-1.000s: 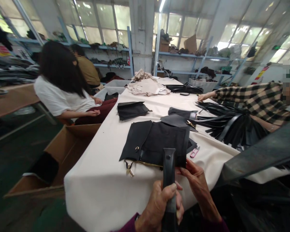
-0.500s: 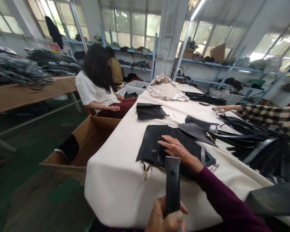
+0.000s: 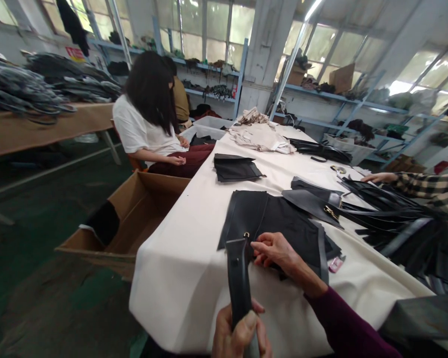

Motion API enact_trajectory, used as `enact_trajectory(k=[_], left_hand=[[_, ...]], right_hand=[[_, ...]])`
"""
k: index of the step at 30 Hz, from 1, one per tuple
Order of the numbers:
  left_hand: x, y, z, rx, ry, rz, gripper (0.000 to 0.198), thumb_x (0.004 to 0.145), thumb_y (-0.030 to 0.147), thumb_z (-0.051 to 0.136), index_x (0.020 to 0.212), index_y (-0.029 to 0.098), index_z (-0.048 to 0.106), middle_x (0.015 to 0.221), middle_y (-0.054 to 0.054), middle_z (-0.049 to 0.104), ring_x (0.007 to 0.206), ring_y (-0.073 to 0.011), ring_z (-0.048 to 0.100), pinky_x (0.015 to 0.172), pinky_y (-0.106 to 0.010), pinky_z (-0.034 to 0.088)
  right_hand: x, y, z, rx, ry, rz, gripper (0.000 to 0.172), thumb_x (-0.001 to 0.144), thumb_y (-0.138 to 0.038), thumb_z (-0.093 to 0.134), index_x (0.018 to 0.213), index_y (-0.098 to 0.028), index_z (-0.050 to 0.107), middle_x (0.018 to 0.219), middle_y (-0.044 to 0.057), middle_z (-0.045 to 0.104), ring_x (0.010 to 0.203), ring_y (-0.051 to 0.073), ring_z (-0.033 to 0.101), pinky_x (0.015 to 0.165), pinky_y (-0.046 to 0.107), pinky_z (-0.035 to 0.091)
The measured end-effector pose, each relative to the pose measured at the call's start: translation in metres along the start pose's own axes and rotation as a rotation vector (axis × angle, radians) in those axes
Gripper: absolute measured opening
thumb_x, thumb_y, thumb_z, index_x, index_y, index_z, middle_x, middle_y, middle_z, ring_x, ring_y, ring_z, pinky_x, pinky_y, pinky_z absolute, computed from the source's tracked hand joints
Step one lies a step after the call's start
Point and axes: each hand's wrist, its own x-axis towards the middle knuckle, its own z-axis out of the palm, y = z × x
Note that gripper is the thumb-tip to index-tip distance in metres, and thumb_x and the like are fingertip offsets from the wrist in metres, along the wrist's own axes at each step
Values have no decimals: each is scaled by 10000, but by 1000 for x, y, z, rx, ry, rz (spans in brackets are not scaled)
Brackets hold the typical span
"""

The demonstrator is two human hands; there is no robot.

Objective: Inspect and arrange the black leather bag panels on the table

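My left hand (image 3: 239, 330) grips a black leather-like strap (image 3: 238, 278) with a squared upper end, held upright over the table's front edge. My right hand (image 3: 278, 256), in a purple sleeve, has its fingers curled and pinched just right of the strap's upper end. What lies between those fingers is hidden. Under and behind both hands lies a flat black bag piece (image 3: 283, 219). A small gold ring fitting (image 3: 246, 234) shows on it beside the strap's tip. Pink-handled thread snips (image 3: 336, 264) rest by its right corner.
The white-covered table (image 3: 179, 268) carries another black piece (image 3: 239, 168), black straps (image 3: 388, 199) and beige material (image 3: 261, 136). A cardboard box (image 3: 134, 219) stands at left near a seated person (image 3: 145, 124). A co-worker's checked sleeve (image 3: 429, 186) reaches in from the right.
My left hand and the strap have moved left. My right hand has come down off the bag piece's face and curled its fingers. The co-worker's hand has shifted right.
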Motion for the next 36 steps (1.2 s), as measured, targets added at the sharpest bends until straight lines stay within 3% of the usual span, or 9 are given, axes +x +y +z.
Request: enact_trajectory(k=[6, 18, 28, 36], left_hand=[[4, 15, -10, -23, -35, -28, 386, 725, 497, 643, 853, 152, 526, 512, 52, 501, 352, -90, 480, 362, -211, 394], [25, 6, -2, -43, -165, -135, 412, 727, 509, 640, 880, 161, 481, 505, 52, 501, 378, -87, 503, 389, -179, 350], [39, 31, 4, -13, -14, -33, 343, 769, 464, 600, 889, 153, 522, 548, 49, 480, 369, -75, 454, 349, -191, 381], [36, 22, 4, -45, -109, -85, 331, 779, 445, 597, 901, 150, 508, 542, 43, 508, 366, -74, 463, 355, -190, 394]], right_hand=[[18, 1, 7, 155, 68, -2, 168, 889, -277, 559, 810, -132, 585, 639, -59, 578, 488, 71, 557, 449, 200, 474], [-4, 14, 9, 280, 156, -246, 183, 870, -298, 580, 788, -137, 606, 681, -44, 599, 586, 106, 583, 566, 262, 494], [-7, 21, 16, 234, 362, -280, 161, 861, -306, 586, 885, -152, 626, 665, -51, 588, 561, 104, 554, 537, 247, 461], [-10, 15, 17, 241, 397, -322, 169, 867, -313, 579, 872, -150, 622, 649, -55, 583, 543, 97, 560, 524, 241, 479]])
